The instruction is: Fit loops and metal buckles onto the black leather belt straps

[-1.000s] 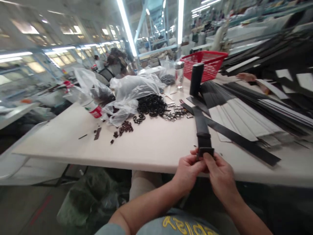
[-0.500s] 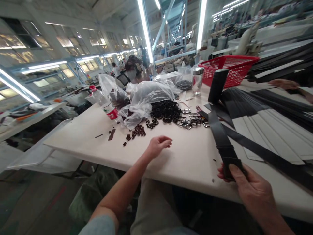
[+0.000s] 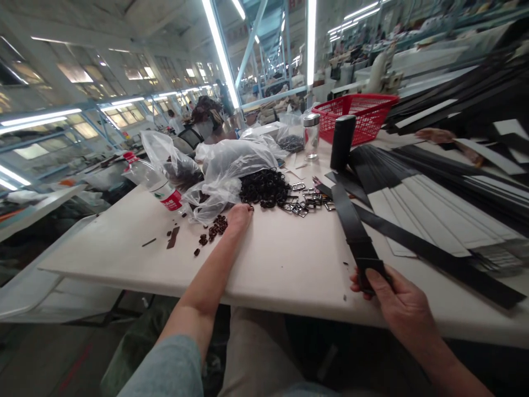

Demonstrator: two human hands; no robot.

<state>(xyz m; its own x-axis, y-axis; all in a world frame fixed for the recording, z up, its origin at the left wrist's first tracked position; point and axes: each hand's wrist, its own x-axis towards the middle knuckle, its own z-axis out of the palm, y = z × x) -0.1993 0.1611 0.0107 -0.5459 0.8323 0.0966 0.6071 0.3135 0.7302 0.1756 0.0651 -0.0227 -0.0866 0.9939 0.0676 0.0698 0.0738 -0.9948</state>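
My left hand (image 3: 239, 217) is on the table between small brown rings (image 3: 215, 227) and a heap of black loops (image 3: 265, 187). Its fingers are closed, with a dark bit at the tips too small to make out. Near the front edge, my right hand (image 3: 388, 289) grips the near end of a black belt strap (image 3: 349, 220), thumb on top. A band crosses the strap just above the grip, and its far end reaches back toward a black cylinder (image 3: 343, 142). Metal buckles (image 3: 303, 201) lie right of the loops.
Behind the loops sit clear plastic bags (image 3: 231, 157), a tilted plastic bottle (image 3: 159, 190), a glass jar (image 3: 311, 138) and a red basket (image 3: 359, 113). Black and white strips (image 3: 425, 218) cover the right side. Another person's hand (image 3: 436, 136) rests among strips at far right.
My left hand has moved forward and left to the edge of the loop heap. My right hand still holds the strap. The whole view has shifted, and the other person's hand handles a white strip.
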